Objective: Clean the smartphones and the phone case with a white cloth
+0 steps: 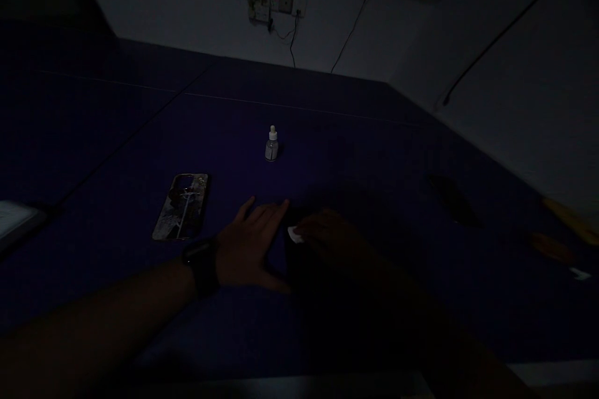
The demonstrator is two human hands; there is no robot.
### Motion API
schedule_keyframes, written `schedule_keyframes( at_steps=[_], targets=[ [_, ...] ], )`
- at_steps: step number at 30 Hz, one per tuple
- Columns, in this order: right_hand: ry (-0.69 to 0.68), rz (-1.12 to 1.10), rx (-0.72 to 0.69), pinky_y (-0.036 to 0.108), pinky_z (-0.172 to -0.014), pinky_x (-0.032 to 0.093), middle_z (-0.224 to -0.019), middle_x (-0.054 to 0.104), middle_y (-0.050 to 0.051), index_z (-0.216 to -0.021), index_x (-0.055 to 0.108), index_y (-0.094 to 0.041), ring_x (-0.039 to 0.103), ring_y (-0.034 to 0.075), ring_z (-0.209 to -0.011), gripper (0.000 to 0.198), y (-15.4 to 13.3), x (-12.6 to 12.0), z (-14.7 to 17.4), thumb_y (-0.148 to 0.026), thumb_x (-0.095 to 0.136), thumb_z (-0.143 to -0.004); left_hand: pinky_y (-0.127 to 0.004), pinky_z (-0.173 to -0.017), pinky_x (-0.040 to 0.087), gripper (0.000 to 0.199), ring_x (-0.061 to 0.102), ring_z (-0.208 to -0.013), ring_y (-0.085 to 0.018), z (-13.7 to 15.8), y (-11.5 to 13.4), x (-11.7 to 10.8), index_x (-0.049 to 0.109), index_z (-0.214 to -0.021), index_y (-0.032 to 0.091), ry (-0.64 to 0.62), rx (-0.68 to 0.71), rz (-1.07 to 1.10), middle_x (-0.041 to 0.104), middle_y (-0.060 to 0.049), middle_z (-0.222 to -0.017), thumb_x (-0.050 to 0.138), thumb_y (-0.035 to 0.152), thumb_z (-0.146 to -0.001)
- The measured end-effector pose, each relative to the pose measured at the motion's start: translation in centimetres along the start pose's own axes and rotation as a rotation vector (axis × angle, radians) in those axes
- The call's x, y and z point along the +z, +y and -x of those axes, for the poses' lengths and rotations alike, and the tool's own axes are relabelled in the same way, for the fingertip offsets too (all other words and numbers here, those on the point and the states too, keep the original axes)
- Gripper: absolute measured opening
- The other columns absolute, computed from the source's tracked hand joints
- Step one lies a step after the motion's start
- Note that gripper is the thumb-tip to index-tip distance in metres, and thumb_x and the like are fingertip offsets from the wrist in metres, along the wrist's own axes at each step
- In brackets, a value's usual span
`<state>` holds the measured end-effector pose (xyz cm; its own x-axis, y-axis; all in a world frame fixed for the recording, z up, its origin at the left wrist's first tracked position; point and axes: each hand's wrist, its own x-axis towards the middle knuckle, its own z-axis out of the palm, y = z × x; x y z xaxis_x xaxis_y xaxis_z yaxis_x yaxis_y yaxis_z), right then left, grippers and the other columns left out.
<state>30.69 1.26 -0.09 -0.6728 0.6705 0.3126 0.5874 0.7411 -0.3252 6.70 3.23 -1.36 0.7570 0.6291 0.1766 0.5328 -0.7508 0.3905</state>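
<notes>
My left hand [250, 244] lies flat on the dark blue surface [355, 143], fingers stretched and thumb spread, with a black watch [202, 262] on the wrist. Just to its right, my right hand [330, 234] is closed over a small white pad [295, 235], pressing it down; only the pad's left end shows. Deep shadow covers what lies beneath my right hand. Beyond both hands stands an upright clear dropper bottle [271, 149] with a white top. A patterned phone case [182, 207] rests left of my left hand.
At the right lies a dark flat object [452, 199], dim in the shadow. Orange and yellow items [571, 221] sit by the right wall. A pale-topped object [19, 224] is at the left edge. Sockets with cables [271, 5] are on the back wall.
</notes>
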Motion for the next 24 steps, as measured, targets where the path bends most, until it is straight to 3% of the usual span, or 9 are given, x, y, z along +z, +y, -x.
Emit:
schedule_keyframes(
  at_steps=[5,10,14,18,24],
  targets=[
    [-0.088,-0.079,-0.038,0.040,-0.097,0.049,-0.110,0.076,0.006,-0.109,0.073,-0.022,0.066,0.020,-0.106,0.025,0.6,-0.8,0.5,-0.013,0.053,-0.097,-0.069,-0.119,0.008,0.135,0.038,-0.143,-0.043,0.1,0.0,0.0,0.000,-0.159,0.012,-0.002,-0.006,-0.010,0.038,-0.027,-0.156,0.067,0.084,-0.066],
    [-0.080,0.002,0.109,0.041,-0.092,0.052,-0.110,0.074,0.008,-0.111,0.073,-0.022,0.066,0.022,-0.104,0.024,1.7,-3.0,2.5,-0.014,0.057,-0.094,-0.070,-0.119,0.008,0.135,0.039,-0.142,-0.043,0.1,0.1,-0.1,0.000,-0.160,0.014,0.007,-0.004,0.008,0.040,-0.027,-0.154,0.067,0.084,-0.066],
    [-0.076,-0.013,0.074,0.043,-0.094,0.051,-0.114,0.073,0.009,-0.115,0.072,-0.023,0.066,0.023,-0.107,0.027,1.4,-2.5,2.6,-0.013,0.055,-0.095,-0.070,-0.119,0.009,0.135,0.040,-0.142,-0.044,0.1,0.2,-0.2,0.001,-0.160,0.013,-0.001,-0.003,0.002,0.042,-0.027,-0.153,0.068,0.084,-0.066],
    [-0.168,-0.139,0.013,0.040,-0.093,0.051,-0.109,0.074,0.007,-0.110,0.073,-0.023,0.065,0.021,-0.105,0.023,0.9,-2.5,2.6,-0.014,0.058,-0.095,-0.069,-0.119,0.009,0.132,0.039,-0.142,-0.043,0.1,0.2,-0.3,0.001,-0.159,0.013,0.004,0.000,-0.001,0.040,-0.027,-0.154,0.067,0.082,-0.068],
    [-0.147,-0.070,0.092,0.039,-0.090,0.054,-0.109,0.072,0.009,-0.113,0.072,-0.020,0.065,0.021,-0.102,0.023,1.3,-3.0,3.3,-0.015,0.058,-0.095,-0.071,-0.118,0.008,0.134,0.039,-0.141,-0.045,0.1,0.3,-0.1,0.005,-0.159,0.012,0.018,0.015,-0.015,0.042,-0.028,-0.152,0.068,0.083,-0.065]
  ],
)
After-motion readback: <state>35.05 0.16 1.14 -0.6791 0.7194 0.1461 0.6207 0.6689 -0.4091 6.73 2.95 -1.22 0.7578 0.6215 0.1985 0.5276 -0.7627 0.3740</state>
